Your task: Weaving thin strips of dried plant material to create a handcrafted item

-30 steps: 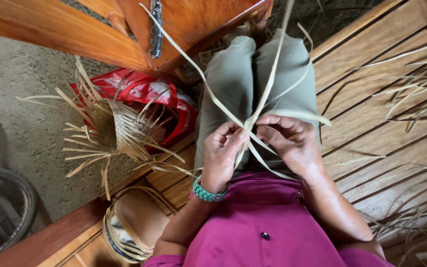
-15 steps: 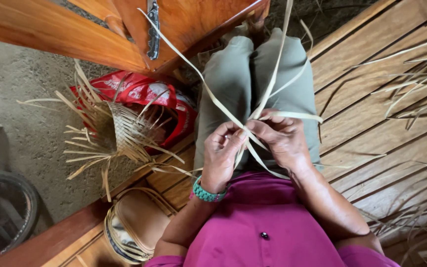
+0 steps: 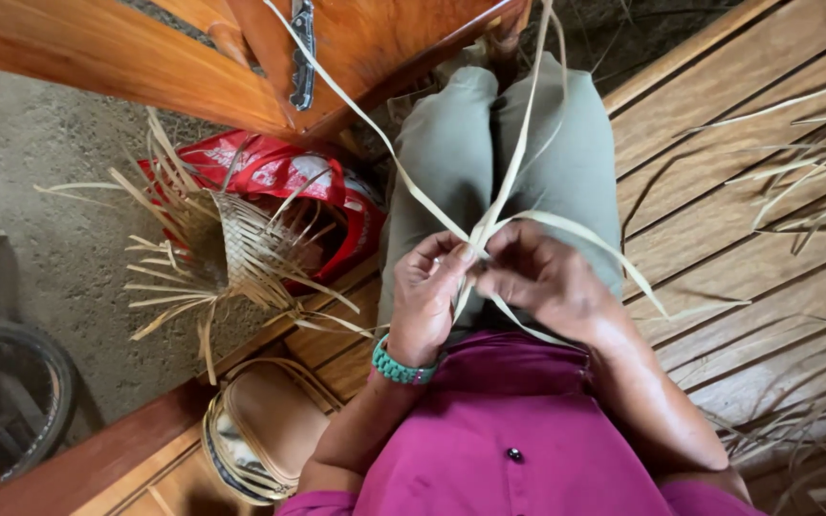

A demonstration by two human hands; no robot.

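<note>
Both hands are busy over the lap here: left hand (image 3: 424, 291) and right hand (image 3: 537, 277) each have fingers pinched tight on the pale palm-leaf strips (image 3: 403, 182) where they cross. A half-woven basket (image 3: 241, 250) sits by the red bag (image 3: 279, 172).

We read this as a home weaving spot on a raised porch, open to the yard. The wooden plank floor (image 3: 719, 239) is our landmark. Loose pale leaf strips (image 3: 805, 162) lie scattered across its right side. Left of its edge, on bare dirt ground (image 3: 40, 239), stands a half-woven basket (image 3: 231, 248) with unfinished strands sticking out, just beside a red plastic bag (image 3: 270, 172). A woven handbag (image 3: 260, 430) sits on the floor's near-left corner. Further left we note a rubber tyre (image 3: 11, 401).
</note>
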